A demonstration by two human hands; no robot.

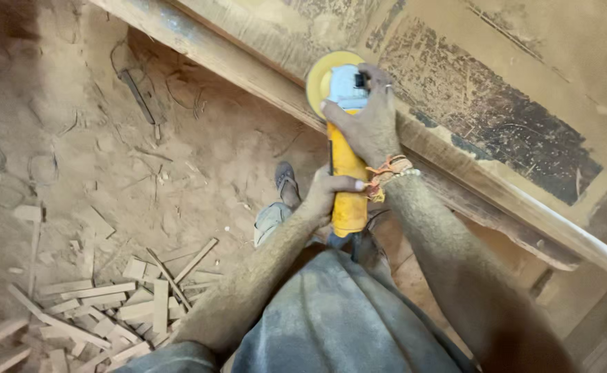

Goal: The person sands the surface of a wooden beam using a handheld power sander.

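Note:
A yellow hand-held power sander [345,166] with a round yellow disc [321,77] points away from me. Its disc rests against the edge of a long dusty wooden beam [234,62]. My right hand [365,117] grips the pale head of the tool near the disc; a ring and cord bracelets show on it. My left hand [325,192] is wrapped around the yellow body lower down. Both forearms are coated in sawdust.
A worn wooden panel [497,110] with patches of dark old finish spreads to the upper right. Several wood offcuts [110,304] lie piled on the dusty floor at lower left. My foot in a sandal [286,181] stands below the beam.

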